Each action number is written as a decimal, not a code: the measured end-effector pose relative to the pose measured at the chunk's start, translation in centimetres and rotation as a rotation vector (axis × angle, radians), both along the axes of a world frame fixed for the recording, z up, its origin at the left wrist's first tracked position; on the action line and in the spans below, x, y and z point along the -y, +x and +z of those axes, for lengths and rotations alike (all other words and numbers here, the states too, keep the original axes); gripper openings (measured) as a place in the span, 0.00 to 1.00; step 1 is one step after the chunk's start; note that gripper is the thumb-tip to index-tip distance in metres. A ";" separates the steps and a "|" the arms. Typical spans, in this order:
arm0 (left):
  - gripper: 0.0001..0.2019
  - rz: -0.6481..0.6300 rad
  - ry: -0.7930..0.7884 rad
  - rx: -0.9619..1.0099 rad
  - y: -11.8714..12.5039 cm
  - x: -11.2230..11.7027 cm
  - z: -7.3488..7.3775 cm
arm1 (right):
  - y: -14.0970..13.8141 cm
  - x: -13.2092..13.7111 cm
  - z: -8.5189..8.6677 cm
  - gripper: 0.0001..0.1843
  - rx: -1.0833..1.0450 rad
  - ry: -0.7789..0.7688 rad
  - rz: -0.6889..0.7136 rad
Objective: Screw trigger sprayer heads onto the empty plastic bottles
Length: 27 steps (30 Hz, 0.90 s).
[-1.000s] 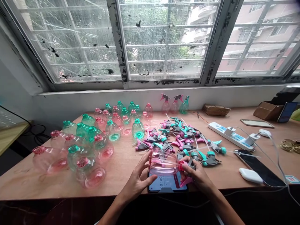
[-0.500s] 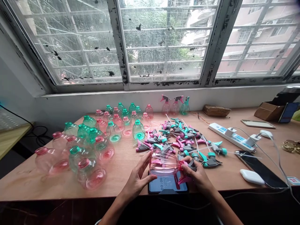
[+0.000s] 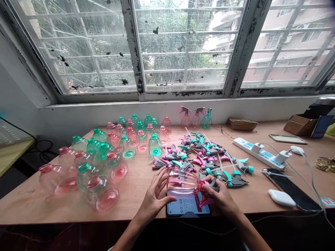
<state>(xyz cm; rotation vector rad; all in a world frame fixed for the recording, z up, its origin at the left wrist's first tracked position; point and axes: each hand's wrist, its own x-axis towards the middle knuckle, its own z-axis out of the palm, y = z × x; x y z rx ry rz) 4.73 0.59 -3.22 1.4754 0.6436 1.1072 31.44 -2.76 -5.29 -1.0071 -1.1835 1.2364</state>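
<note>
A clear pink plastic bottle (image 3: 183, 182) lies sideways in the air between my two hands, over a phone (image 3: 180, 207) showing a timer. My left hand (image 3: 155, 193) cradles its base, thumb below and fingers stretched along the far side. At the neck, my right hand (image 3: 218, 193) grips a pink and grey trigger sprayer (image 3: 206, 200), partly covered by the fingers. Just beyond, a pile of loose trigger sprayers (image 3: 209, 158) in pink, teal and grey lies with tubes sticking out.
Several open pink and green bottles (image 3: 112, 169) stand on the left of the wooden table (image 3: 136, 205). Three bottles with sprayers (image 3: 195, 120) stand by the wall. To the right are a power strip (image 3: 259, 153), a dark phone (image 3: 290, 188), a white case (image 3: 281, 197) and cables.
The fingers of my left hand have shifted slightly and look more spread at the bottle's base. The bottle and my right hand stay nearly in place.
</note>
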 end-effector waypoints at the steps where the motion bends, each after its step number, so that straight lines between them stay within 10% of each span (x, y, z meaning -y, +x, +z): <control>1: 0.41 0.002 0.029 -0.015 0.0 -0.1 0.0 | 0.0 0.0 0.0 0.16 0.000 0.002 -0.002; 27: 0.44 -0.048 0.113 -0.163 -0.4 0.5 0.1 | -0.4 0.0 0.4 0.18 -0.076 -0.014 0.086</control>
